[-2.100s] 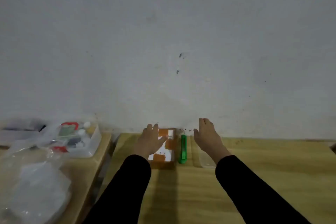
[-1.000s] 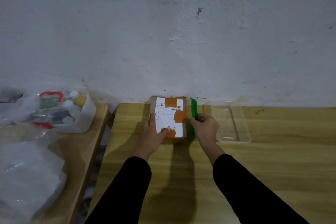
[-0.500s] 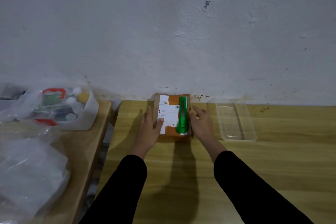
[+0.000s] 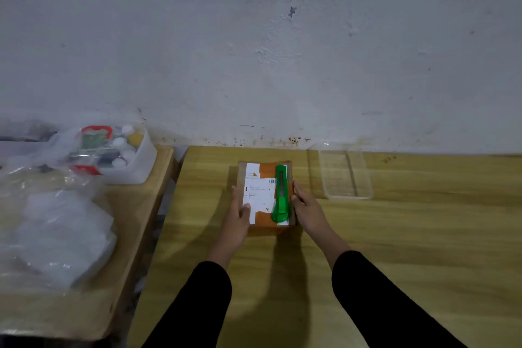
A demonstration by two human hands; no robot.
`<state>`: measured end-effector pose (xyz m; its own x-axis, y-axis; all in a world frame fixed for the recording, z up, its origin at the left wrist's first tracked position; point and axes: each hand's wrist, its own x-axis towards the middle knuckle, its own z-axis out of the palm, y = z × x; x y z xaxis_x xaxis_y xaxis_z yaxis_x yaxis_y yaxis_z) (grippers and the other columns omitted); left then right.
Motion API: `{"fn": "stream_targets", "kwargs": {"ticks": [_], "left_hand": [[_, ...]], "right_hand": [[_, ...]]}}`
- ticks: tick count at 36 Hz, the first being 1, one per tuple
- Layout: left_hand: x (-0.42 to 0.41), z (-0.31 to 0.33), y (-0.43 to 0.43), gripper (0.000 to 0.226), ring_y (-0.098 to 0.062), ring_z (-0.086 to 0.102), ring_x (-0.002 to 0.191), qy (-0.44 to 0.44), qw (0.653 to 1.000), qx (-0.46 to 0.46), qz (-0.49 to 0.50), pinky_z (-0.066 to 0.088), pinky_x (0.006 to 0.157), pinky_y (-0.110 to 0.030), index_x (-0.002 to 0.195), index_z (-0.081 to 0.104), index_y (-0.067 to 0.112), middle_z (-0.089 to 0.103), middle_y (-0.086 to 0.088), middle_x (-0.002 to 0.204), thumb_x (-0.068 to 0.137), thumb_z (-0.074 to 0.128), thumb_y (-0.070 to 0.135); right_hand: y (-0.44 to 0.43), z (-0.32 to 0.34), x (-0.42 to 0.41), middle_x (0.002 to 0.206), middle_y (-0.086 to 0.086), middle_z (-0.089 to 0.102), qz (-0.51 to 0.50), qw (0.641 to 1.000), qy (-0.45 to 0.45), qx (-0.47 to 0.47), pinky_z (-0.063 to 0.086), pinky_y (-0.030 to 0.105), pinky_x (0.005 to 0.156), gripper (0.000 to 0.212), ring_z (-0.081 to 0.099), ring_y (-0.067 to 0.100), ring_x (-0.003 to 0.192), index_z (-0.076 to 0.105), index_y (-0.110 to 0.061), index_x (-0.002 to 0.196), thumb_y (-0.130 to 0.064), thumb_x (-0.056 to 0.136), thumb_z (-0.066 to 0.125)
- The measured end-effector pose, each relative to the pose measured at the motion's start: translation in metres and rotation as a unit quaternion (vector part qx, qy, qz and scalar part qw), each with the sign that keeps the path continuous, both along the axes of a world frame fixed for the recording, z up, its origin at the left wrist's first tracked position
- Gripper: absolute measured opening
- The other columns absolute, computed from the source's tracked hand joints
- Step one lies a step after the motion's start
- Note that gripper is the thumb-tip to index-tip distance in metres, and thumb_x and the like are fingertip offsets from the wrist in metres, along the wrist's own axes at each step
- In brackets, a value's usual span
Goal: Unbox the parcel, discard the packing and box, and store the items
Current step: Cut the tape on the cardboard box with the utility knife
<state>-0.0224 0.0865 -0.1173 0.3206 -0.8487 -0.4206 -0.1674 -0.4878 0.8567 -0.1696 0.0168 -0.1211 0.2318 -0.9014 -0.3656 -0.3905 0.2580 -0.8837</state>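
A small brown cardboard parcel (image 4: 260,192) with a white label and orange tape lies on the wooden table (image 4: 395,234), a short way out from the wall. A green utility knife (image 4: 280,195) rests lengthwise on its top, along the right side. My left hand (image 4: 236,217) grips the parcel's left edge, thumb on the label. My right hand (image 4: 308,210) presses against the parcel's right side, fingers along the edge beside the knife. Both hands hold the parcel between them.
A clear plastic tray (image 4: 346,175) stands right of the parcel, close to the wall. On a second table at the left sit a white tub of small bottles (image 4: 118,155) and crumpled clear plastic bags (image 4: 56,229). A gap separates the two tables.
The knife went from the table beside the parcel onto the parcel's top. Both hands now clasp the parcel's sides, and it has slid toward me, away from the wall.
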Motion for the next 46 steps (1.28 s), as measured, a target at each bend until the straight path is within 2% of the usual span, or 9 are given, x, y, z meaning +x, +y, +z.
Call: {"fn": "stream_targets", "kwargs": {"ticks": [5, 12, 17, 21, 27, 33, 39, 42, 46], "left_hand": [[-0.043, 0.005, 0.051, 0.061, -0.013, 0.035, 0.131, 0.002, 1.000, -0.005, -0.010, 0.036, 0.096, -0.025, 0.148, -0.005, 0.027, 0.022, 0.001, 0.155, 0.101, 0.033, 0.020], [-0.089, 0.005, 0.112, 0.081, -0.001, 0.028, 0.131, 0.072, 0.996, -0.032, -0.034, 0.032, 0.098, -0.018, 0.148, -0.001, 0.027, 0.021, 0.015, 0.149, 0.092, 0.056, 0.023], [-0.096, -0.001, 0.133, 0.081, -0.008, 0.034, 0.131, 0.032, 0.999, -0.027, -0.003, 0.035, 0.102, -0.026, 0.148, 0.008, 0.031, 0.033, 0.014, 0.143, 0.087, 0.061, 0.032], [-0.090, -0.002, 0.134, 0.067, -0.008, 0.041, 0.120, -0.028, 0.999, -0.035, 0.004, 0.036, 0.093, -0.022, 0.148, 0.020, 0.024, 0.044, 0.001, 0.141, 0.091, 0.057, 0.028], [-0.062, -0.001, 0.112, 0.051, -0.027, 0.044, 0.129, -0.159, 0.984, -0.018, 0.080, 0.034, 0.096, -0.025, 0.141, 0.039, 0.009, 0.046, -0.015, 0.142, 0.094, 0.052, 0.024], [-0.044, 0.008, 0.083, 0.037, -0.033, 0.047, 0.125, -0.191, 0.964, -0.011, 0.186, 0.037, 0.097, -0.031, 0.135, 0.047, 0.005, 0.051, -0.019, 0.137, 0.098, 0.040, 0.011], [-0.062, 0.007, 0.084, 0.055, -0.027, 0.043, 0.129, -0.182, 0.970, -0.023, 0.157, 0.036, 0.085, -0.026, 0.148, 0.022, 0.013, 0.040, -0.009, 0.146, 0.098, 0.043, 0.024], [-0.066, -0.002, 0.087, 0.066, -0.024, 0.020, 0.143, -0.175, 0.977, -0.023, 0.119, 0.031, 0.104, -0.030, 0.150, 0.007, 0.018, 0.009, -0.007, 0.159, 0.097, 0.044, 0.031], [-0.064, -0.012, 0.086, 0.068, -0.031, 0.032, 0.137, -0.133, 0.983, -0.013, 0.123, 0.040, 0.090, -0.030, 0.150, 0.002, 0.024, 0.010, -0.012, 0.158, 0.096, 0.042, 0.036]], "right_hand": [[0.061, 0.009, -0.038, 0.144, -0.002, 0.040, -0.032, 0.998, -0.036, 0.030, 0.042, 0.008, 0.082, 0.050, 0.046, 0.011, 0.119, 0.025, -0.020, 0.144, -0.029, 0.097, 0.041], [0.121, 0.006, -0.074, 0.131, -0.002, 0.048, -0.027, 0.999, 0.039, -0.026, 0.042, 0.023, 0.084, 0.072, 0.050, 0.014, 0.112, 0.018, -0.012, 0.146, -0.031, 0.089, 0.057], [0.131, 0.011, -0.093, 0.113, 0.017, 0.063, -0.001, 0.992, 0.110, -0.054, 0.036, 0.023, 0.049, 0.055, 0.058, 0.024, 0.082, 0.020, -0.013, 0.146, -0.024, 0.096, 0.043], [0.122, 0.013, -0.106, 0.117, 0.017, 0.062, 0.000, 0.989, 0.122, -0.078, 0.036, 0.026, 0.063, 0.043, 0.060, 0.032, 0.099, 0.037, -0.012, 0.138, -0.015, 0.095, 0.045], [0.105, 0.014, -0.110, 0.079, 0.001, 0.059, -0.034, 0.999, -0.003, -0.041, 0.049, 0.031, 0.064, 0.043, 0.052, 0.015, 0.057, 0.041, -0.016, 0.135, -0.004, 0.093, 0.043], [0.091, 0.016, -0.106, 0.101, 0.009, 0.051, -0.006, 0.998, -0.055, 0.037, 0.045, 0.020, 0.062, 0.054, 0.047, 0.011, 0.069, 0.023, -0.016, 0.144, 0.003, 0.095, 0.034], [0.082, 0.009, -0.100, 0.084, 0.001, 0.059, 0.032, 0.997, 0.048, -0.055, 0.044, 0.039, 0.070, 0.041, 0.049, 0.017, 0.071, 0.041, -0.018, 0.136, -0.011, 0.095, 0.041], [0.082, 0.012, -0.096, 0.066, -0.008, 0.051, 0.030, 0.994, 0.058, -0.089, 0.041, 0.033, 0.063, 0.033, 0.047, 0.010, 0.059, 0.050, -0.016, 0.127, -0.013, 0.095, 0.043], [0.080, 0.016, -0.093, 0.068, 0.001, 0.056, 0.024, 0.988, 0.084, -0.126, 0.037, 0.027, 0.053, 0.030, 0.047, 0.012, 0.058, 0.056, -0.018, 0.121, -0.013, 0.095, 0.043]]}}
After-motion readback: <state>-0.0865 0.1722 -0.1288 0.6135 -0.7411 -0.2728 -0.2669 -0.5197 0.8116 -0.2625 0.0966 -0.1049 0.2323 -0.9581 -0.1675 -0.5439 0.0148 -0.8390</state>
